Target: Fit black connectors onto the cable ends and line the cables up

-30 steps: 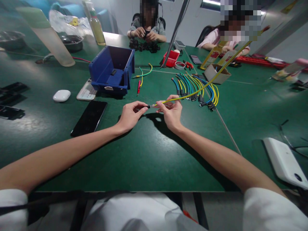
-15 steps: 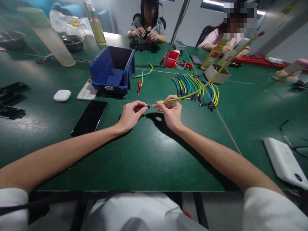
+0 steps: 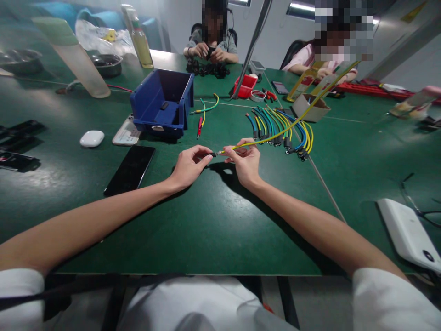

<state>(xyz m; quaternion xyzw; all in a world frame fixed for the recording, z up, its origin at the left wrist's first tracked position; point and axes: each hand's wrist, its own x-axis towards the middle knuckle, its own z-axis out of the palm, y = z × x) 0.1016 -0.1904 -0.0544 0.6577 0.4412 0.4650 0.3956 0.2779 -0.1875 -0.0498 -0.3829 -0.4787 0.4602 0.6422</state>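
Note:
Between thumb and fingers, my right hand (image 3: 245, 161) pinches a long yellow wire (image 3: 275, 136) near its end; the rest arcs up and away to the right. My left hand (image 3: 191, 166) pinches a small black piece (image 3: 214, 154), mostly covered by the fingers. The wire's end meets this black piece, or nearly so, with a bit of bare metal showing at the join; whether they are joined I cannot tell. Just beyond my right hand lies a row of short blue, green and yellow wires (image 3: 280, 124) with black ends.
A blue bin (image 3: 155, 120) stands left of centre, with a black phone (image 3: 130, 170) and a white earbud case (image 3: 92, 138) nearby. Loose wires (image 3: 206, 109), a red box (image 3: 245, 86) and a cardboard box (image 3: 311, 108) lie farther back. A white power bank (image 3: 408, 232) is at right. Two people sit opposite.
My hands keep their grips in almost the same place, and the wire's end stays at the black piece. The far, raised part of the yellow wire has dipped slightly; the view has shifted a little.

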